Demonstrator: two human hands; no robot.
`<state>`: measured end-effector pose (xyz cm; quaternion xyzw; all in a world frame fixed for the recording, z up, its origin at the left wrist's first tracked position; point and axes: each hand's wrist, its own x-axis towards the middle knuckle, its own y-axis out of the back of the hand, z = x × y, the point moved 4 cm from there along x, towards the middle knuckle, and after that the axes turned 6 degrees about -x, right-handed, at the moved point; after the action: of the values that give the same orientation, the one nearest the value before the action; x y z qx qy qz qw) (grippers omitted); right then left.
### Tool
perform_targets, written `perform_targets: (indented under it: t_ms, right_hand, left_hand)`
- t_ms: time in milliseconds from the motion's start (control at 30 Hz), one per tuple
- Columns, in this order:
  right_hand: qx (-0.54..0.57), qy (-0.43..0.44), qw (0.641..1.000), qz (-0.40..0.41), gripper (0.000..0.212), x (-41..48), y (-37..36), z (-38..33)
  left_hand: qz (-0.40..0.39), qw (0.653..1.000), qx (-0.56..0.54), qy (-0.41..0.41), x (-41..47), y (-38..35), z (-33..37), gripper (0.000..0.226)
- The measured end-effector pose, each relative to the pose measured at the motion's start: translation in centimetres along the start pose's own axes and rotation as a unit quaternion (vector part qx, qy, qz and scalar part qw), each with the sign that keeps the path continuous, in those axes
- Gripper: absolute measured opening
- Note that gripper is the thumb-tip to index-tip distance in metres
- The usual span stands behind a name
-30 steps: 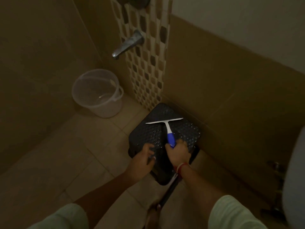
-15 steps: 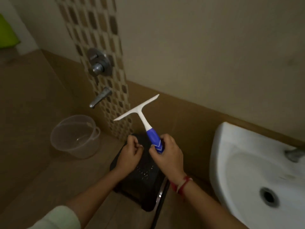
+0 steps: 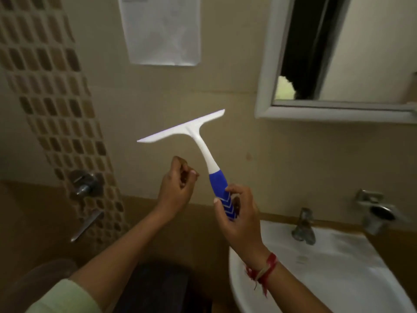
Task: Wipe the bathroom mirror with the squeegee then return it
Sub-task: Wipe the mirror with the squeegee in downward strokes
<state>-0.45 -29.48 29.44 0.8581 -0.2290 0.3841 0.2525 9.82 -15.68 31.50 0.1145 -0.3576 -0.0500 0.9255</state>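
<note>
Right grip [image 3: 237, 213] curls round the squeegee [image 3: 204, 150] handle's low end, forearm raised. Left grip [image 3: 178, 184] (fingers curled in, holding nothing) hovers just left of that handle, not touching.

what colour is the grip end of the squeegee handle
Blue with white chevron stripes on the squeegee grip, held by the right hand; head view.

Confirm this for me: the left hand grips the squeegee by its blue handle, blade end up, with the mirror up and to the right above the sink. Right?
One thing is off: the right hand grips the squeegee by its blue handle; the left hand holds nothing. The head view shows it. Blade end up, mirror upper right above the sink: correct.
</note>
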Motion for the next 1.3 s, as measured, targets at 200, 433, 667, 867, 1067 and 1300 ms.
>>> perform_targets:
  t_ms: [200, 433, 667, 867, 1067, 1300]
  right_hand:
    - [-0.014, 0.049, 0.993, 0.105, 0.026, 5.7, 8.3, -1.4]
    - [-0.012, 0.106, 0.975, 0.196, 0.031, 10.7, 19.3, -3.4]
    - [-0.027, 0.144, 0.957, 0.249, 0.036, 13.9, 27.5, -5.3]
    - [-0.030, 0.146, 0.954, 0.259, 0.036, 20.1, 26.9, -6.6]
    - [-0.068, 0.176, 0.935, 0.299, 0.038, 26.9, 25.1, -8.7]
    - [-0.123, 0.195, 0.907, 0.353, 0.038, 30.9, 23.5, -10.5]
  left_hand:
    - [0.024, 0.996, -0.031, -0.079, 4.5, -5.2, 6.3, 0.030]
    - [0.065, 0.986, -0.038, -0.146, 8.8, -9.9, 13.5, 0.025]
    - [0.152, 0.961, 0.025, -0.228, 14.4, -9.8, 17.8, 0.011]
    - [0.152, 0.951, 0.098, -0.251, 20.8, -9.6, 20.9, 0.038]
    - [0.190, 0.925, 0.128, -0.302, 26.9, -7.8, 24.9, 0.054]
    - [0.159, 0.928, 0.121, -0.316, 29.5, -8.5, 25.4, 0.047]
